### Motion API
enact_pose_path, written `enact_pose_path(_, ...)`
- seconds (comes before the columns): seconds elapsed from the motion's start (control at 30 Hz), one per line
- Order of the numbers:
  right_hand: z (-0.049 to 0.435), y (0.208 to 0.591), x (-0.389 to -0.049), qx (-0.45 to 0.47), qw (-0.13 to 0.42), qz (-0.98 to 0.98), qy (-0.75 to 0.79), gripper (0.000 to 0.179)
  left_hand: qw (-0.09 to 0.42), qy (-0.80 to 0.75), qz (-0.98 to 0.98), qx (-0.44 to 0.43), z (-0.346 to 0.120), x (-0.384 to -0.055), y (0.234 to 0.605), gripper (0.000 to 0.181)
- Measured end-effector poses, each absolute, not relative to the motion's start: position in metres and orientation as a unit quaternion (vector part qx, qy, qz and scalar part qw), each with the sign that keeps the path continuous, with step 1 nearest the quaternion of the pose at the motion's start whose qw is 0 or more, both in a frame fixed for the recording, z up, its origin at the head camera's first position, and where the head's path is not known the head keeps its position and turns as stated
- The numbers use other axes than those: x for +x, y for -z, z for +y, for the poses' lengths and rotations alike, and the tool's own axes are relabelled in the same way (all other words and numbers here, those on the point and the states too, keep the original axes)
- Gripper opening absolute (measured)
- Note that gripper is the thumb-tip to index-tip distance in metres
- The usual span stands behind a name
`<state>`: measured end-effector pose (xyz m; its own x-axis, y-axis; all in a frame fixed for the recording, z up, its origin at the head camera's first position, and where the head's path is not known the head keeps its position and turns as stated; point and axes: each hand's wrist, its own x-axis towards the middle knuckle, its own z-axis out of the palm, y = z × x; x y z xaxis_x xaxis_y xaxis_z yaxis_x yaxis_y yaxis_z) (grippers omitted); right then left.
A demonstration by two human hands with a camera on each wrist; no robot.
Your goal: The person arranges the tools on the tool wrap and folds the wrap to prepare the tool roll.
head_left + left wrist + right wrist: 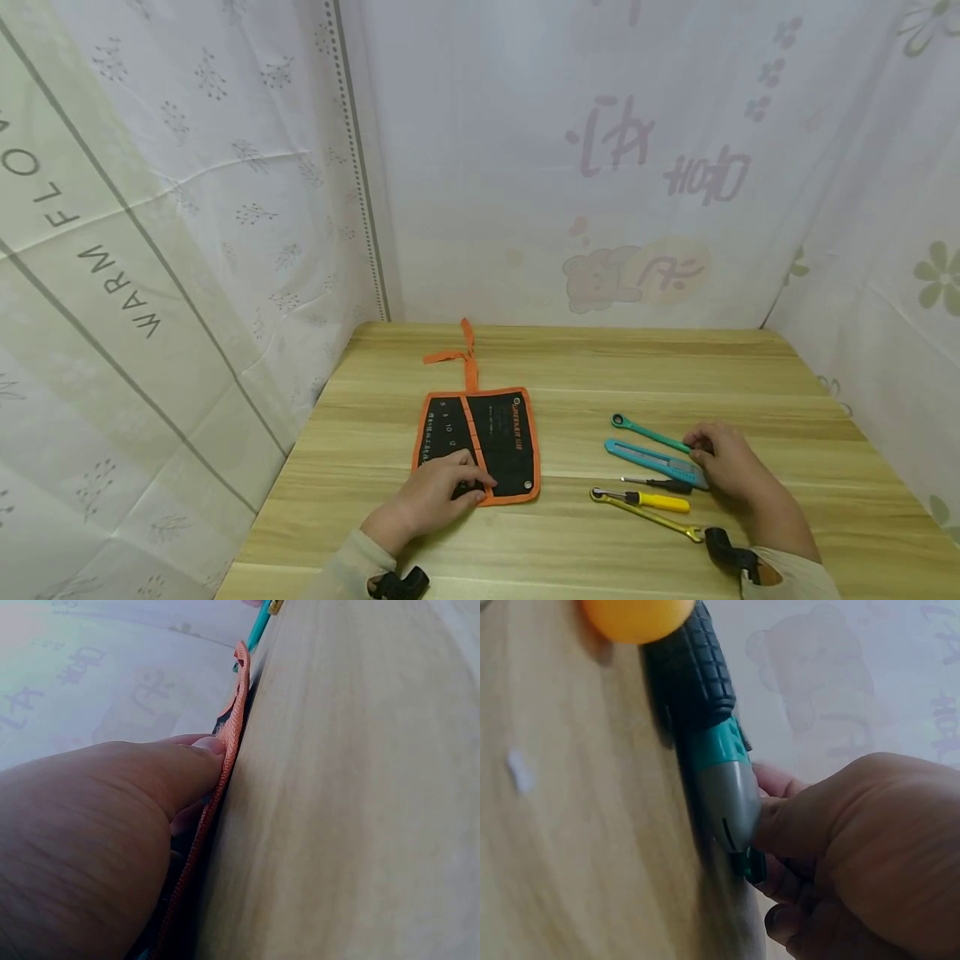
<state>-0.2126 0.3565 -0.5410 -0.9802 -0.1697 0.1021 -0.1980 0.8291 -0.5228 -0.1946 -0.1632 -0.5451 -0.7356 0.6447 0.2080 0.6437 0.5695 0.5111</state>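
Note:
A black tool pouch (508,442) with orange edging lies flat, its printed pocket on the left. My left hand (438,493) rests on its near part, fingertips on the slanted pocket edge and thumb by the orange border (234,712). At the right, my right hand (727,458) pinches the near end of a green ratchet wrench (648,432) between thumb and forefinger. Just in front of that wrench lies a teal utility knife (652,461), whose grey and teal end (731,799) shows beside my thumb in the right wrist view.
Nearer me lie a small black-handled screwdriver (667,485), a yellow-handled screwdriver (660,502) and a gold-coloured wrench (652,515). An orange tie strap (470,371) extends from the pouch's far edge. Patterned cloth (480,167) hangs behind the wooden table (570,550).

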Motion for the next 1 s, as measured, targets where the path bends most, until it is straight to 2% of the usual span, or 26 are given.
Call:
enact_pose_path(0.4,0.3566,0.5374,-0.209,0.073,-0.037,-0.943,-0.321,0.021,0.002,-0.291,0.886,0.361,-0.1631,-0.1942,0.5469,0.019)
enact_pose_path(0.7,0.3579,0.5341,-0.2093,0.068,-0.04,-0.938,-0.339,0.018,0.002,-0.291,0.885,0.364,-0.1632,-0.1945,0.5453,0.019)
enact_pose_path(1.0,0.3558,0.5343,-0.208,0.058,-0.047,-0.937,-0.342,0.022,0.0,-0.291,0.884,0.366,-0.1627,-0.1946,0.5457,0.018)
